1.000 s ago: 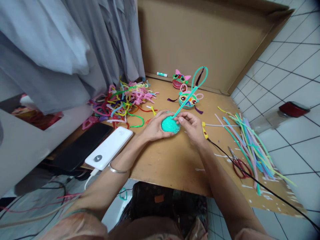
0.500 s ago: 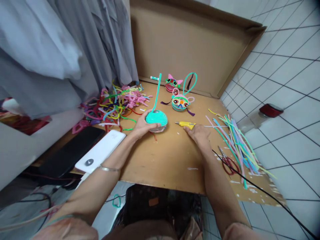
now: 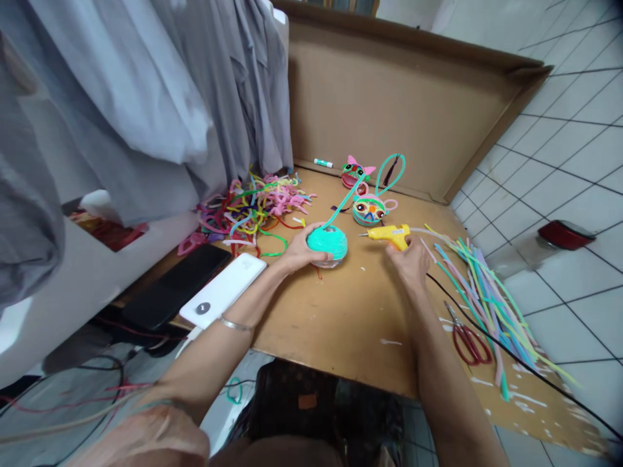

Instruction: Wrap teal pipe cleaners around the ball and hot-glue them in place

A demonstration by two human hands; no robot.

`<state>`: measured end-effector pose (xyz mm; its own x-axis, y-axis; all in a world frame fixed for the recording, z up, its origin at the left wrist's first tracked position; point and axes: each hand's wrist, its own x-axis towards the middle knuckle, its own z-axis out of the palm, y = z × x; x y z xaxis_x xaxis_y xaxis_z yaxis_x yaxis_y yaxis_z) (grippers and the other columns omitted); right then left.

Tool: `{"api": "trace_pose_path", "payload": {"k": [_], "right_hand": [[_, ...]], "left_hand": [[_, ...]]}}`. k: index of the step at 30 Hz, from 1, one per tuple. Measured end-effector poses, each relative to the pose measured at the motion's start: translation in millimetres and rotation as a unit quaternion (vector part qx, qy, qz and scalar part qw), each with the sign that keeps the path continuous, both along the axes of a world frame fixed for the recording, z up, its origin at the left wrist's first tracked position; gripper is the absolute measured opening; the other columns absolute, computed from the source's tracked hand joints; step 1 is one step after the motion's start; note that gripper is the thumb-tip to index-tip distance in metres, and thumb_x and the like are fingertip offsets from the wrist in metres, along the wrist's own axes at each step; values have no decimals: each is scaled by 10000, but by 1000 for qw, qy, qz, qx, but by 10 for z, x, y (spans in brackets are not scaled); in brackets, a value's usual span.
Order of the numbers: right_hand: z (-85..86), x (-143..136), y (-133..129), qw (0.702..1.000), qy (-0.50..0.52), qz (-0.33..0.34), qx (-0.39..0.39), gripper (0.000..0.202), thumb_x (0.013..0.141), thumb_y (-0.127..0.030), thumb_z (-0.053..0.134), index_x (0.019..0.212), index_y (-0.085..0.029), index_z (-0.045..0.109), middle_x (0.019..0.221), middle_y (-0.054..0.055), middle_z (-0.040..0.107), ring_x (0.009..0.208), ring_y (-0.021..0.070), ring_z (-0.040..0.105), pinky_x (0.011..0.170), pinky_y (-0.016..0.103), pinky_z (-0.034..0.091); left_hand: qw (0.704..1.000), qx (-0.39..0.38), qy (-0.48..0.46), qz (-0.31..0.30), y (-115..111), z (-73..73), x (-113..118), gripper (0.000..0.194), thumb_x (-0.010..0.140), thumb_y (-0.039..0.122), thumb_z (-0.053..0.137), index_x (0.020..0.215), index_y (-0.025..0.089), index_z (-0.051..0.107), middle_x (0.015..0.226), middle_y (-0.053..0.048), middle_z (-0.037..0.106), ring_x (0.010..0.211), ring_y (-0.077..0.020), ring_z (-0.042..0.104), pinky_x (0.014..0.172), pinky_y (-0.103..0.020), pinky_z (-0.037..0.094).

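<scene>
Trailing at the right, a black cord (image 3: 530, 365) is laid just beside the red-handled scissors (image 3: 458, 322); a snag could be caused if the yellow hot-glue gun (image 3: 389, 232) were pulled away. The gun's handle is gripped by the right hand (image 3: 411, 259), its nozzle pointed toward the turquoise ball (image 3: 328, 242) but apart from it. Mid-tabletop (image 3: 331, 318), the ball is clasped from its left by the left hand (image 3: 298, 251), whose fingers could be burned if the tip slipped. Farther back, the nearer of 2 animal-faced figures (image 3: 368, 212) could be brushed by the ball's slanting chenille stem (image 3: 344, 201) if tilted.
</scene>
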<state>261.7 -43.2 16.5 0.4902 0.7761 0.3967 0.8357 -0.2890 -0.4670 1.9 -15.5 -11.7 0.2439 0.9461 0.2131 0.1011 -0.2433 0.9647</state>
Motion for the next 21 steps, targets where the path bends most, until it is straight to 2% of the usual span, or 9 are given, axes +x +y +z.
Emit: {"api": "trace_pose_path", "payload": {"k": [4,7,14,21], "right_hand": [[52,-103,-54,984,-17,69,166,401,673,-440,619,978,-182,654,971,117,725,902,290,651,770,398,501],[61,-159,-99,967,-37,118,224,337,674,-426,617,924,-200,622,911,86,699,861,263,635,762,389,495],[38,-228,-146,959,-49,144,241,276,713,-405,625,915,-223,580,912,67,673,859,251,625,761,385,490],[-10,-312,-170,956,-59,170,232,226,751,-372,611,926,-234,568,923,62,660,859,242,617,751,368,486]], "left_hand": [[998,18,26,-59,-22,-2,-1,908,485,412,844,1317,167,577,1303,-108,624,1162,-297,613,1011,-429,527],[996,24,34,-83,-13,-27,-10,924,515,442,842,1341,147,550,1313,-126,622,1150,-291,629,998,-431,538],[992,-1,-11,-123,8,-50,-20,943,491,366,870,1348,156,537,1286,-124,663,1153,-297,645,979,-419,546],[994,-6,11,-109,-30,-11,-24,959,485,376,867,1362,164,543,1316,-123,632,1143,-291,638,952,-404,547]]}}
